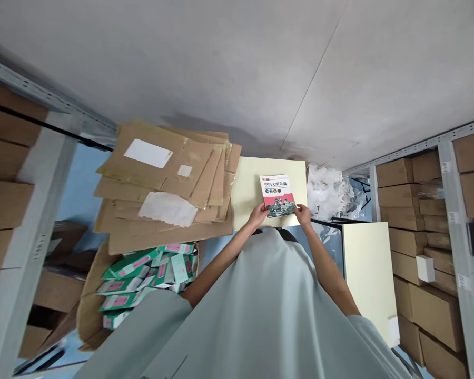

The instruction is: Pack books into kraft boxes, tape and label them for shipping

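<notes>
both hands hold a thin paperback book with a white top band, chinese title and a red and dark picture below (277,196), which lies flat on a pale yellow table top (247,187). the left hand (258,216) grips the book's near left corner, fingers curled over its edge; the right hand (303,215) pinches the near right corner in the same way. both bare forearms run up from a pale grey-green shirt (268,310) that fills the lower middle of the view.

just left of the book, a sloppy stack of flattened brown cardboard boxes with white labels (166,189) overlaps the table's left edge. nearer the person than that stack, an open brown carton holds a heap of small green and pink packets (146,279). right of the book, past the table's right edge, sits a pile of crumpled white plastic wrapping (329,192). nearer than that pile, a second pale yellow panel (365,273) stands right of the right forearm. well right of the book, a grey metal rack holds closed brown cardboard cartons (411,231); well left of it another grey metal shelf upright (31,231) carries more brown boxes.
</notes>
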`<state>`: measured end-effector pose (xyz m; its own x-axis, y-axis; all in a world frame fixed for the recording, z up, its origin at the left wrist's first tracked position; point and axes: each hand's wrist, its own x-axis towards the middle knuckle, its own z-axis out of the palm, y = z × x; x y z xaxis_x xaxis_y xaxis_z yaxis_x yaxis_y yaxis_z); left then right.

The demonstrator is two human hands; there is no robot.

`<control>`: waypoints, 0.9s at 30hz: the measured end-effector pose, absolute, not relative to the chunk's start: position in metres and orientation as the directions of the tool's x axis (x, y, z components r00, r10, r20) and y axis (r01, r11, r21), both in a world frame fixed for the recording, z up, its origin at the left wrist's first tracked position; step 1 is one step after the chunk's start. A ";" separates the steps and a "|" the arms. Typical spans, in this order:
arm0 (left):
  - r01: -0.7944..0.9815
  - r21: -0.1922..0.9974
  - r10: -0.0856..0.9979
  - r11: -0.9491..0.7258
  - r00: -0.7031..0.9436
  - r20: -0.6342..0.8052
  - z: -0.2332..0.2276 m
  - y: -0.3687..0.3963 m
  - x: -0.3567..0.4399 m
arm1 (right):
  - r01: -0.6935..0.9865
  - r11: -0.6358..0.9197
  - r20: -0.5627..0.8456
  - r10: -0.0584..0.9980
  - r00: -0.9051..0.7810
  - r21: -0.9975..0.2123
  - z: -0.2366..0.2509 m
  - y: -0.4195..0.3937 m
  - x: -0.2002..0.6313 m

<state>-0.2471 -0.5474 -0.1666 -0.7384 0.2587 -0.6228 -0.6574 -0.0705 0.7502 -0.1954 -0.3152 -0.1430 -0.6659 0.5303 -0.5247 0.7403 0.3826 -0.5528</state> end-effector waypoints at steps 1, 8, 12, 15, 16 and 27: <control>-0.661 0.748 0.288 -0.052 -0.727 -0.623 -0.164 -0.541 -0.248 | 0.748 0.351 -0.533 0.539 -0.653 -0.563 -0.142 -0.312 -0.191; -0.593 0.805 0.473 0.038 -0.699 -0.537 -0.137 -0.512 -0.258 | 0.700 0.105 -0.523 0.589 -0.616 -0.706 -0.109 -0.300 -0.152; -0.519 0.853 0.640 0.056 -0.637 -0.430 -0.119 -0.498 -0.253 | 0.622 -0.043 -0.483 0.673 -0.560 -0.782 -0.080 -0.293 -0.109; -0.470 0.882 0.777 0.047 -0.537 -0.328 -0.108 -0.478 -0.244 | 0.559 -0.148 -0.465 0.742 -0.483 -0.816 -0.060 -0.290 -0.066; -0.464 0.884 0.813 0.052 -0.494 -0.307 -0.105 -0.470 -0.241 | 0.536 -0.183 -0.466 0.757 -0.458 -0.824 -0.054 -0.291 -0.052; -0.369 0.902 0.971 0.224 0.003 -0.240 -0.058 -0.366 -0.195 | 0.275 -0.354 -0.413 0.888 -0.200 -0.894 -0.001 -0.292 0.068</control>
<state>-0.1947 -0.3657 -0.0585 0.0028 0.9708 -0.2398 -0.3690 0.2239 0.9021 0.0677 -0.2919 -0.0007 -0.2001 0.8884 -0.4131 0.2746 -0.3539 -0.8941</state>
